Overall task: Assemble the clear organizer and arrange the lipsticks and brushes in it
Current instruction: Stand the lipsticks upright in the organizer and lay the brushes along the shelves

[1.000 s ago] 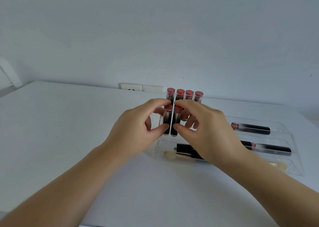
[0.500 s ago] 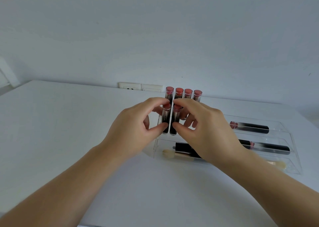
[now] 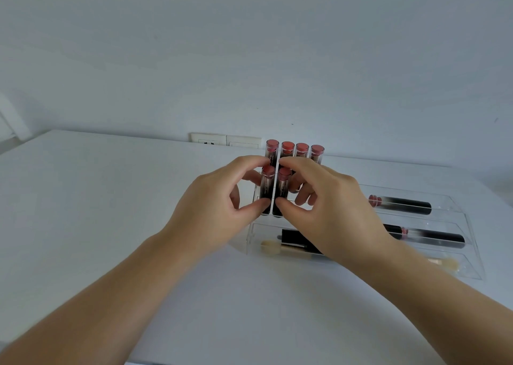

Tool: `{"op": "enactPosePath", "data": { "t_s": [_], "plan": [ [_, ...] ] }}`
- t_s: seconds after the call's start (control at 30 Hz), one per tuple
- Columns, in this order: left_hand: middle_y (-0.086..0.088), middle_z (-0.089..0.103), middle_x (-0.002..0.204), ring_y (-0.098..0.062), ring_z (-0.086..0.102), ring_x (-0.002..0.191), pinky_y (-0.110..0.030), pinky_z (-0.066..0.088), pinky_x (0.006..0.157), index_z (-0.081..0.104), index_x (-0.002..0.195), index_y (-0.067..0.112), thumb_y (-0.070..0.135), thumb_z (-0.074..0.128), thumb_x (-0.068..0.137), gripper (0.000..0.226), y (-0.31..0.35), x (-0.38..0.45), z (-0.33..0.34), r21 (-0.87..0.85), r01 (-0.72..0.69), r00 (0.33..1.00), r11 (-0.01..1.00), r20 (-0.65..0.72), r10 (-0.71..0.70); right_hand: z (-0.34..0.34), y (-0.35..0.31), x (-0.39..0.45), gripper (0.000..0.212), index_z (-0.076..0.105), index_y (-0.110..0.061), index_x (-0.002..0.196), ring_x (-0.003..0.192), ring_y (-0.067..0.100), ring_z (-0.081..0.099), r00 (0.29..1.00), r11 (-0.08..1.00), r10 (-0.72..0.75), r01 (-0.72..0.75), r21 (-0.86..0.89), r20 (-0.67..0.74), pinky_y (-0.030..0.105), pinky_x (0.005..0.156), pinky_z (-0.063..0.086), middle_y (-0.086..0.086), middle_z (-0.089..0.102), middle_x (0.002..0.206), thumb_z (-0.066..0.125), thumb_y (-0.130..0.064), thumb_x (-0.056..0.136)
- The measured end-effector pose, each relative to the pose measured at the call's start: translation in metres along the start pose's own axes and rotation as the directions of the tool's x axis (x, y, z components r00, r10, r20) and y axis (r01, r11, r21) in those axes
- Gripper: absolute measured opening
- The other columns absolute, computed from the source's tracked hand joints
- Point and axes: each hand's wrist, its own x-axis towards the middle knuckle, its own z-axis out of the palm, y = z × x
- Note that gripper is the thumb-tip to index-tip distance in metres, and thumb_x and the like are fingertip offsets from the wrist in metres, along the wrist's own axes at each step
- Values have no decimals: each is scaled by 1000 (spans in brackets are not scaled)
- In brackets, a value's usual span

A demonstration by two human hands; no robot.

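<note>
The left hand [image 3: 219,212] pinches one upright lipstick [image 3: 267,191] between thumb and forefinger; the right hand [image 3: 330,212] pinches the adjacent lipstick [image 3: 282,192] likewise. Both tubes stand at the left end of the clear organizer [image 3: 472,242] on the white table [image 3: 83,198]. Lettering on the tubes is too small to read. Against the earlier frames, both grips and tube positions are unchanged.
</note>
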Motion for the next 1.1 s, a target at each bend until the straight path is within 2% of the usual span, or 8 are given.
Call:
{"op": "enactPosePath", "data": {
  "t_s": [0.2,0.33,0.43,0.5,0.63,0.77,0.93,1.1],
  "plan": [
    [35,63,106,-17,57,58,-15,42,56,49,124,51,36,76,74,58,-1,-1,0,-42,1,1000,999,-30,-2,-13,1,-2,40,59,-35,124,75,9,62,999,999,29,-28,24,-42,37,68,56,-13,64,86,71,-28,86],
    [30,65,107,-18,57,60,-18,45,59,53,115,45,44,77,74,47,-3,-3,-2,-82,49,997,995,-53,-53,-44,12,-2,20,64,-34,101,73,4,62,998,998,58,-59,-32,-29,28,61,53,-16,66,79,71,-26,85],
    [29,63,110,-9,59,66,-13,41,60,53,109,45,58,75,71,46,-5,-2,-3,-118,112,992,987,-39,-117,-78,25,2,14,64,-41,85,78,-1,61,980,990,69,-44,-134,189,11,59,42,-22,66,77,69,-29,84],
    [32,60,114,1,60,79,-18,43,68,52,114,47,67,74,65,57,-7,-1,-1,-168,200,980,965,23,-199,-97,33,6,14,67,-43,82,81,-1,61,933,982,85,-19,-187,349,9,64,42,-29,66,85,67,-30,85],
    [29,61,128,8,58,115,-27,48,98,47,135,43,71,78,56,89,-13,5,5,-319,351,934,881,181,-306,-111,41,12,18,71,-51,89,86,-5,59,844,967,117,24,-255,523,11,66,40,-34,66,90,63,-34,90],
    [18,57,144,2,52,133,-38,37,119,44,149,30,60,87,54,108,-15,9,8,-401,427,891,810,340,-301,-104,42,18,22,67,-57,105,92,-24,46,767,937,125,117,-328,630,16,76,39,-37,63,98,54,-42,94],
    [17,62,140,0,51,136,-40,32,121,53,143,28,44,91,61,91,-18,8,10,-440,410,884,799,407,-229,-93,43,19,29,56,-59,123,91,-33,30,686,890,115,250,-382,718,14,81,32,-36,57,115,49,-42,101],
    [21,67,133,2,56,129,-31,35,114,56,139,32,46,91,63,84,-21,8,10,-418,400,884,815,410,-223,-90,37,18,30,53,-50,131,103,-8,36,637,846,123,333,-415,761,18,82,31,-30,53,122,46,-39,104]
  ]
}}
